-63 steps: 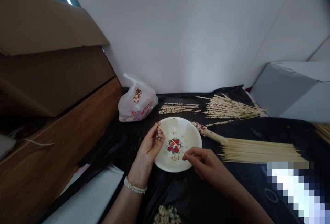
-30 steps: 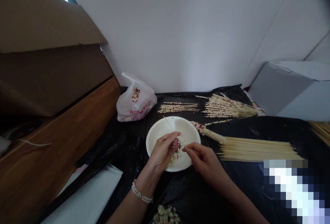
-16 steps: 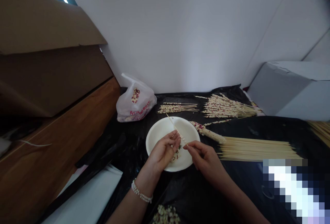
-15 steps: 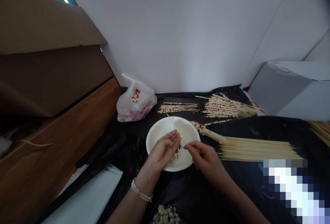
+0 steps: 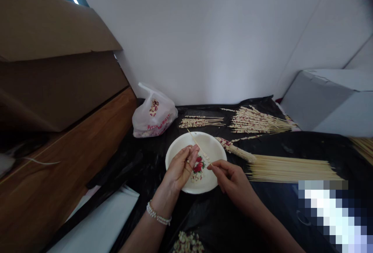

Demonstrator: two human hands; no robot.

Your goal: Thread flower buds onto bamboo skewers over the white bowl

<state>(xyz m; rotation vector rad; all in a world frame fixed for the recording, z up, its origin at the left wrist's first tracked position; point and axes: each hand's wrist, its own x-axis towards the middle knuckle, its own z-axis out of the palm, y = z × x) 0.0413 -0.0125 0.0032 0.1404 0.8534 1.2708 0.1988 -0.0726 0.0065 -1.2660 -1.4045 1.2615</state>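
My right hand (image 5: 229,175) pinches a thin wooden skewer (image 5: 196,141) near its lower end, where several pale kernels are threaded. The skewer slants up to the left over a white bowl (image 5: 176,142). Palm up at the bowl's left side, my left hand (image 5: 182,167) has its fingers curled around small pale kernels (image 5: 188,161), its fingertips close to the skewer. A red flower print (image 5: 198,164) shows on the bowl's bottom, with a few loose kernels (image 5: 196,177) below it.
Behind the bowl lie threaded skewers (image 5: 201,121), a larger bunch (image 5: 253,121) and a plastic bag (image 5: 154,115). Bare skewers (image 5: 291,168) and a corn cob (image 5: 239,152) are to the right. Loose kernels (image 5: 188,243) lie in front. Cardboard (image 5: 58,86) stands left, a white box (image 5: 326,101) right.
My left hand has drawn back slightly left from the skewer and its fingers have curled in, uncovering the flower print. My right hand has barely moved.
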